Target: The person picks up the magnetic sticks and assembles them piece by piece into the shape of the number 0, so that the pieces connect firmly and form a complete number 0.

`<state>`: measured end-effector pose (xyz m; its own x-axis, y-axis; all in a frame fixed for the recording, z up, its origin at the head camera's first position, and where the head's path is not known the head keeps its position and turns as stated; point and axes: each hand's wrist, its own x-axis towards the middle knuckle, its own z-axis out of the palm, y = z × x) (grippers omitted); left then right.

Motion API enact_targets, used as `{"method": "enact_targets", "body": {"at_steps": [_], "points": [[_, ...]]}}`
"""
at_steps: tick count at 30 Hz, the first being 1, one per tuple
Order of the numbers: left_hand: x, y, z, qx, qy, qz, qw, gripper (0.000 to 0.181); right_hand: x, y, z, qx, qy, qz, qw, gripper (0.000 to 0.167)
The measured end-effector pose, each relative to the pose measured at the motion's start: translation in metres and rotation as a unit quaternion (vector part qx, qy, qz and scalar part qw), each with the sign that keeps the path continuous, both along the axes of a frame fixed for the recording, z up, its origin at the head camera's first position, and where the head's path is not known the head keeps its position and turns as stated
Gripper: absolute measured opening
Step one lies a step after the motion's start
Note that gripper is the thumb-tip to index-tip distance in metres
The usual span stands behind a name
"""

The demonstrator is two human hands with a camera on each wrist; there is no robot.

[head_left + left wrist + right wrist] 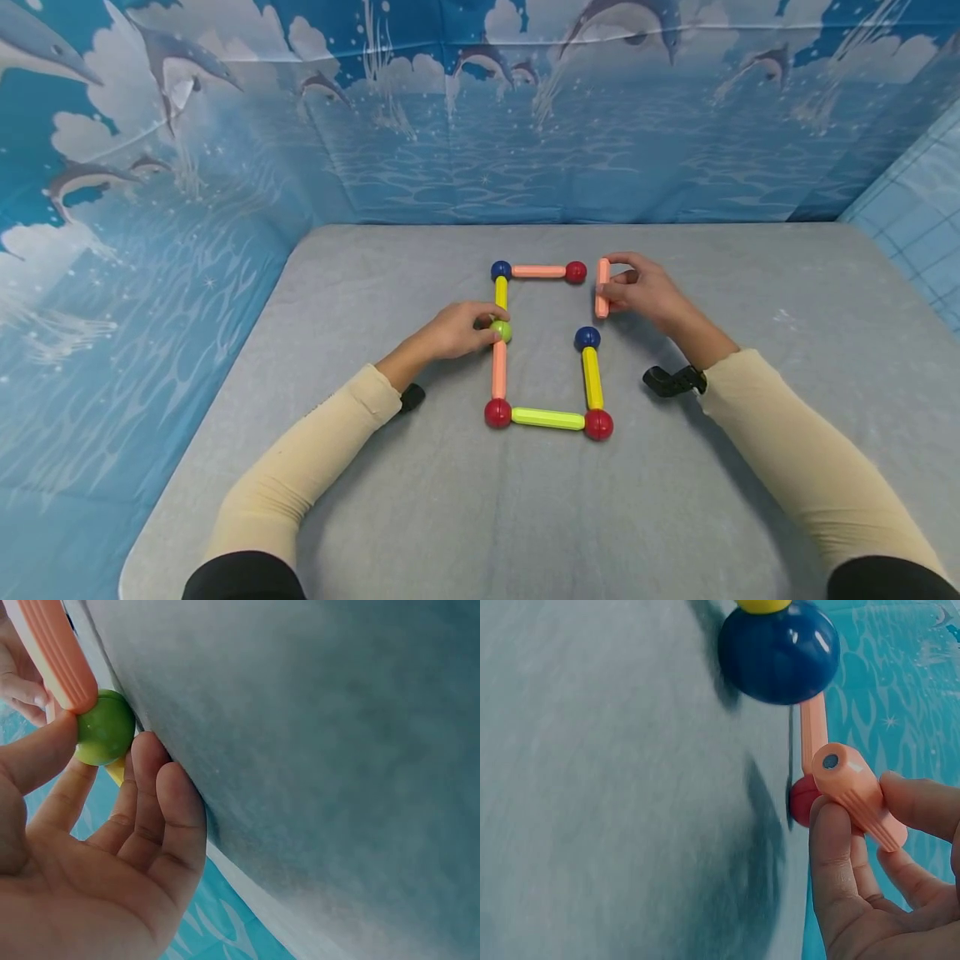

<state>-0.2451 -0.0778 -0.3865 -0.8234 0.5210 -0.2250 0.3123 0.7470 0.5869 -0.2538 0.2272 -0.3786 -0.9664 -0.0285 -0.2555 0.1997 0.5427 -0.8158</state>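
My left hand (pixel 459 330) pinches a green ball (pixel 501 332) between thumb and fingers; the left wrist view shows the ball (pixel 106 733) joined to an orange rod (pixel 56 656). In my right hand (pixel 647 293), thumb and fingers pinch a loose orange rod (pixel 602 305). Its near end (pixel 831 761) shows a round metal spot in the right wrist view. That rod is apart from the upper red ball (pixel 576 272) and the right blue ball (pixel 587 337). From the green ball, a yellow rod (pixel 501 288) runs up to another blue ball (pixel 501 269).
An orange rod (pixel 538 272) joins the upper blue and red balls. Below, a lower-left red ball (pixel 498 413), a yellow-green rod (pixel 547 419), a lower-right red ball (pixel 598 425) and a yellow rod (pixel 592 377) continue the outline. A grey cloth (pixel 420 517) covers the table.
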Motion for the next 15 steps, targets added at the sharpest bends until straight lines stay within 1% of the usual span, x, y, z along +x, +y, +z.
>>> {"method": "enact_targets", "body": {"at_steps": [7,11,15], "points": [[0.000,0.001,0.002,0.002,0.000,-0.003,1.0000,0.034,-0.004,-0.008,-0.001,-0.006,-0.003,0.004,1.0000,0.065],[0.000,0.001,0.001,0.002,-0.004,-0.002,1.0000,0.034,-0.005,-0.014,-0.002,0.004,-0.022,0.015,0.9996,0.065],[0.001,0.000,0.001,-0.001,-0.004,0.002,1.0000,0.034,-0.005,-0.018,-0.006,0.019,-0.051,0.035,0.9979,0.065]]}}
